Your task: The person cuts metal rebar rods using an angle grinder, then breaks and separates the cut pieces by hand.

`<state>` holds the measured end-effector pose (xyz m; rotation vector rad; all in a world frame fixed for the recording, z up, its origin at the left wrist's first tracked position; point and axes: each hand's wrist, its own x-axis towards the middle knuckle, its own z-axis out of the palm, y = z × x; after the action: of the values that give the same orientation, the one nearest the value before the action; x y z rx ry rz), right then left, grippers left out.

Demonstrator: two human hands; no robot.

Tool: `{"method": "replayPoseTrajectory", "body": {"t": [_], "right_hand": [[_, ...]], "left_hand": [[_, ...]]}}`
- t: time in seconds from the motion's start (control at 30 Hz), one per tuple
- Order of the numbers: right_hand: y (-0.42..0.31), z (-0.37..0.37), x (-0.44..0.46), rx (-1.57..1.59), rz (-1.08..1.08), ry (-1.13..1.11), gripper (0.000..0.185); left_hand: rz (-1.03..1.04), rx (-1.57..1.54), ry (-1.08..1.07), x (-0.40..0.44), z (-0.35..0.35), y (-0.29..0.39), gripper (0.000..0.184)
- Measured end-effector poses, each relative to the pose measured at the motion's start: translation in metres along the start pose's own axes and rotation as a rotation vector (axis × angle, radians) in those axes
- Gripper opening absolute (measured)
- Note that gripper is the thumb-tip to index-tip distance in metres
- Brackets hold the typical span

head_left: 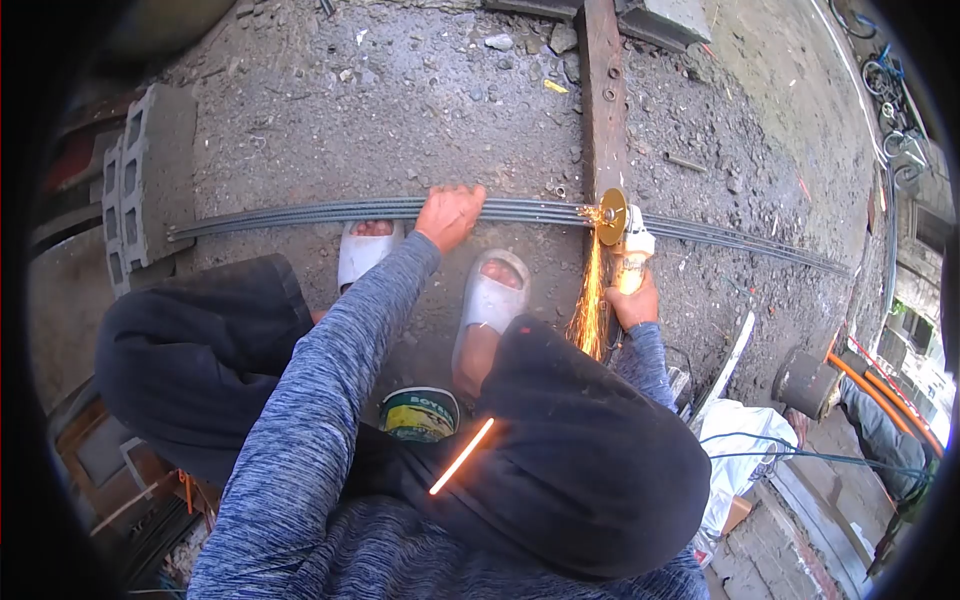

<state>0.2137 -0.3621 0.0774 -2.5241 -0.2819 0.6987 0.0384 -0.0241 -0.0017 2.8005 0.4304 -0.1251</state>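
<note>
My left hand (452, 215) is wrapped round a bundle of steel rebars (330, 213) that lies crosswise in front of my feet. In my right hand (635, 300) is an angle grinder (634, 250), gripped by its body. Its cutting disc (613, 217) touches the rebars where they cross a rusty steel beam (604, 130). Orange sparks (592, 305) stream from the disc down toward me. Beyond the disc, the rebars (740, 242) run on to the right.
Hollow concrete blocks (165, 170) stand at the left, by the rebar ends. A paint bucket (419, 413) is between my legs. At the right are a white sack (735, 450), a green cord (800, 450) and an orange hose (875, 390). Another person's leg (880, 435) shows there too.
</note>
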Motion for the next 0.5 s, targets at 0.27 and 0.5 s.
{"method": "replayPoseTrajectory", "body": {"t": [0.27,0.5], "right_hand": [[0.004,-0.004,-0.012,-0.019,0.002,-0.026,0.057],[0.007,-0.003,-0.023,-0.058,0.036,-0.008,0.055]], "left_hand": [[0.01,-0.02,-0.019,0.001,-0.001,-0.001,0.009],[0.011,-0.042,-0.008,0.0,0.0,-0.002,0.009]]}}
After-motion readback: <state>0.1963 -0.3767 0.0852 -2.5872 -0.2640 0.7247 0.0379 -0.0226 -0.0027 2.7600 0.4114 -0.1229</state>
